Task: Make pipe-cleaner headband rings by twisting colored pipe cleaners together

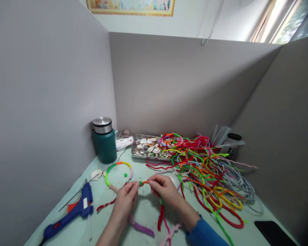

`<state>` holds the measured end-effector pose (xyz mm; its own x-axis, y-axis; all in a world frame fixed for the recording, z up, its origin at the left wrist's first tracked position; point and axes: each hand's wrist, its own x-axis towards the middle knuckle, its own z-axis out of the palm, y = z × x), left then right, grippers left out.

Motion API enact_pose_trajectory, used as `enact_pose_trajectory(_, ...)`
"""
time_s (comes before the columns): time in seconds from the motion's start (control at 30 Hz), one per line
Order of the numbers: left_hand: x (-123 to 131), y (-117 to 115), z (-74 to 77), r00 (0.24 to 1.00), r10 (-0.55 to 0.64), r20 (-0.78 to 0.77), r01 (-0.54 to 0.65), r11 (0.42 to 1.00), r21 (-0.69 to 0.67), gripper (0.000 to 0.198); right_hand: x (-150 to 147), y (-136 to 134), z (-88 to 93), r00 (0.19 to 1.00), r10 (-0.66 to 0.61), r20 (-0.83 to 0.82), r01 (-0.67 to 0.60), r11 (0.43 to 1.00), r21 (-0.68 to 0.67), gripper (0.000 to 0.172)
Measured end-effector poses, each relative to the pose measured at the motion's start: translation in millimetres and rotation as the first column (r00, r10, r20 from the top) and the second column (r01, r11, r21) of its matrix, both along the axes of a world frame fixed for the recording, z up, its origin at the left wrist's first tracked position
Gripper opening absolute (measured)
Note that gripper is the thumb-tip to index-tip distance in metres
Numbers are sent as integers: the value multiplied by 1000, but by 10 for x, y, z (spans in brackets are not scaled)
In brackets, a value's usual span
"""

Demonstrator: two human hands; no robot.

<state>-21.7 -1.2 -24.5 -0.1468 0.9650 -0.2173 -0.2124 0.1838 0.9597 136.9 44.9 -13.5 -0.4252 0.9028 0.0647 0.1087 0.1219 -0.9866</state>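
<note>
Between my two hands stretches a short piece of fuzzy pipe cleaner (144, 182), green towards the left and orange towards the right. My left hand (126, 197) pinches its green end, while the fingertips of my right hand (166, 190) grip the orange end. Just beyond my left hand lies a multicoloured pipe cleaner ring (106, 177), part of it hidden by that hand. A purple pipe cleaner (143, 229) and a red one (160, 218) lie on the table below my hands. Another twisted red strand (105, 205) rests left of my left wrist.
A blue glue gun (78, 209) lies at the left, near a green flask (105, 145). Behind my hands stands a metal tray (149, 157) of small pieces. A tangled pipe cleaner heap (202, 171) spreads rightward, with a black phone-like slab (273, 233) in front. Grey partitions (174, 85) surround the table.
</note>
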Motion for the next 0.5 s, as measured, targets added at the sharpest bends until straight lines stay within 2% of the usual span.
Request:
enact_pose_trajectory(0.13, -9, -11, 25, 978, 25, 207, -20, 999, -24, 43, 1, 17, -40, 999, -26, -42, 25, 999, -22, 27)
enact_pose_trajectory(0.2, -18, -17, 33, 965, 27, 261, -23, 1000, -20, 46, 3, 27, -61, 998, -32, -51, 31, 999, -29, 27)
enact_pose_trajectory(0.27, -25, -21, 36, 975, 9, 221, -8, 1000, -4, 47, 1, 30, -72, 998, -34, -50, 32, 999, -34, 29)
enact_pose_trajectory(0.4, -35, -12, 17, 999, 37, 23, -37, 999, -9, 49, -10, 19, -70, 997, 1, -73, -9, 994, -109, 39)
enact_pose_trajectory(0.5, -53, -1, 4, 996, 91, -1, -91, 996, -11, 50, -11, 19, -90, 994, 9, -109, -28, 985, -171, 45)
